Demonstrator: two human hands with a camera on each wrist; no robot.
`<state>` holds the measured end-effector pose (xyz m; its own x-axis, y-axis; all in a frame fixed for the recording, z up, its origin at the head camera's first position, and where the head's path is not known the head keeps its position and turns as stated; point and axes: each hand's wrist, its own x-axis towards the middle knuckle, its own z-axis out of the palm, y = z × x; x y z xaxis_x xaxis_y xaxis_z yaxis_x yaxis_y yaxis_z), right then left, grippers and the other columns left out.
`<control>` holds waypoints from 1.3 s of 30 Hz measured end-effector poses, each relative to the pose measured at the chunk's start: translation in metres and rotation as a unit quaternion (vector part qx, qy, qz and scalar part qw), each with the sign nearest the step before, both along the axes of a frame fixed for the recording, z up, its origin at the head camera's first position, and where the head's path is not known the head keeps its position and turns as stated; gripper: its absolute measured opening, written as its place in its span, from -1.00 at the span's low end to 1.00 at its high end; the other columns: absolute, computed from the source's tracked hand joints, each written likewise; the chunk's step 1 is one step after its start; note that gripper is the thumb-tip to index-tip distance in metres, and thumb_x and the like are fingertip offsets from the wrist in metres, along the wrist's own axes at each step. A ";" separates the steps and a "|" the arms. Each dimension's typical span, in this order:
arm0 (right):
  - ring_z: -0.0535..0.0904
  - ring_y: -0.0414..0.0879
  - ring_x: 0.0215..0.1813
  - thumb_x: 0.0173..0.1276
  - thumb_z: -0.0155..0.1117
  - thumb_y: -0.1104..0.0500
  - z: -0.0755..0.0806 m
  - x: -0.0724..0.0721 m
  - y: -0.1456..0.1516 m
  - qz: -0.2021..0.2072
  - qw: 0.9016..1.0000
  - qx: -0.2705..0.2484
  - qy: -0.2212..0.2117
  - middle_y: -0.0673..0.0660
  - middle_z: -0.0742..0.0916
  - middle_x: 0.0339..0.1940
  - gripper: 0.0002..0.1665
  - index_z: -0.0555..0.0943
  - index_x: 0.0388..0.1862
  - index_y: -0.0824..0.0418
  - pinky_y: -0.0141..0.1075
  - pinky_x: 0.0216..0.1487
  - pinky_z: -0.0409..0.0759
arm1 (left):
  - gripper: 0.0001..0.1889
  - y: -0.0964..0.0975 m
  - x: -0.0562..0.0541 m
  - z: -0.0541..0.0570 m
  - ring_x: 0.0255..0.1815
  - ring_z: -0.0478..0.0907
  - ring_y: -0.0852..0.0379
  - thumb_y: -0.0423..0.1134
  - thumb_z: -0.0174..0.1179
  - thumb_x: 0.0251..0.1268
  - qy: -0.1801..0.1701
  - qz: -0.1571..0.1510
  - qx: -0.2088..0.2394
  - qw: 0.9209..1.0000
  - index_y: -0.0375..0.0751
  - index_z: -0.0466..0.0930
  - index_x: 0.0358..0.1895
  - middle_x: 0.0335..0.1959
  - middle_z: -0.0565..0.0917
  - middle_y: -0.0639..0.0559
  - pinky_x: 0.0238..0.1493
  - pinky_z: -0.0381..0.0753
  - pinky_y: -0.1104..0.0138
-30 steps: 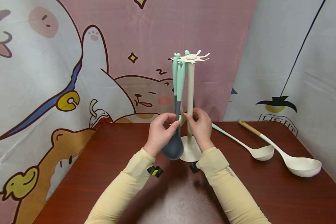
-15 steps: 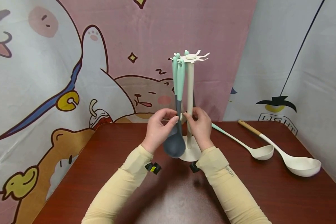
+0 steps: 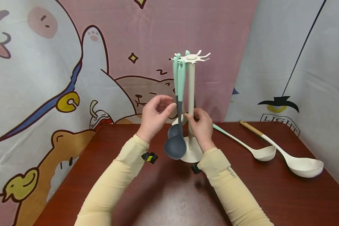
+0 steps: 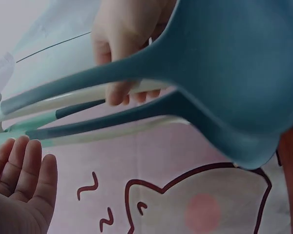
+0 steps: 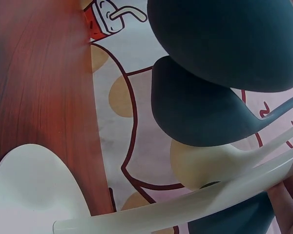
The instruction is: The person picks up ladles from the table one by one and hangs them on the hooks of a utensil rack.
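A white utensil stand (image 3: 191, 84) stands upright on the table, several mint-handled utensils hanging from its hooks. Nearest hangs a dark grey ladle (image 3: 175, 148), with a second grey ladle (image 5: 195, 107) just behind it. Further back, a cream-coloured utensil (image 5: 200, 165) and another dark one (image 5: 239, 217) show in the right wrist view. My right hand (image 3: 201, 127) grips the stand's pole at lower middle height. My left hand (image 3: 153, 117) hovers left of the ladle shafts, thumb and fingers apart; in the left wrist view its fingers (image 4: 31, 168) are loosely extended and hold nothing.
Right of the stand, a small white ladle (image 3: 264, 153) with a mint handle lies on the brown table (image 3: 169, 197). Beyond it lies a larger white ladle (image 3: 305, 168) with a wooden handle. A printed cartoon cloth (image 3: 214, 28) hangs behind the table.
My left hand has let go of the front ladle's shaft and moved up and to the left. The ladle's bowl has swung slightly right. My right hand keeps its grip on the pole.
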<state>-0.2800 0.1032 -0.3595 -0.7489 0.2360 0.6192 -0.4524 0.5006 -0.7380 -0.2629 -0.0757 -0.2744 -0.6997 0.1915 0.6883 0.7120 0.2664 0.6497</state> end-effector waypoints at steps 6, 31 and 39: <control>0.62 0.00 -0.24 0.32 0.42 0.03 0.000 0.000 0.000 -0.002 1.000 0.002 0.001 0.15 0.67 -0.29 -0.71 0.64 -0.18 0.22 -0.13 -0.22 0.57 | -0.70 -0.002 -0.005 0.016 -0.19 0.61 0.15 -0.21 0.32 0.32 0.009 0.005 0.008 1.000 -0.28 0.61 0.03 -0.17 0.67 -0.02 -0.08 0.61 0.28; 0.63 0.01 -0.23 0.32 0.42 0.03 -0.001 0.000 0.000 0.002 1.000 0.001 0.008 0.15 0.67 -0.28 -0.70 0.64 -0.16 0.23 -0.12 -0.21 0.60 | -0.37 0.016 -0.018 0.082 0.13 0.52 0.20 -0.01 0.37 0.20 -0.055 0.026 0.035 0.998 -0.13 0.49 0.33 0.20 0.57 0.04 0.09 0.53 0.35; 0.63 0.00 -0.23 0.33 0.42 0.03 -0.002 0.000 0.000 0.004 1.000 -0.002 0.009 0.14 0.67 -0.28 -0.70 0.65 -0.16 0.22 -0.12 -0.22 0.61 | -0.31 0.026 -0.024 0.092 0.19 0.49 0.16 0.02 0.36 0.19 -0.055 0.030 0.053 0.997 -0.17 0.43 0.36 0.21 0.55 0.02 0.12 0.45 0.46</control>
<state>-0.2802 0.1032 -0.3612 -0.7399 0.2323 0.6313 -0.4690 0.4946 -0.7317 -0.2868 -0.0501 -0.1823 -0.7804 0.0772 0.6205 0.6193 0.2325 0.7499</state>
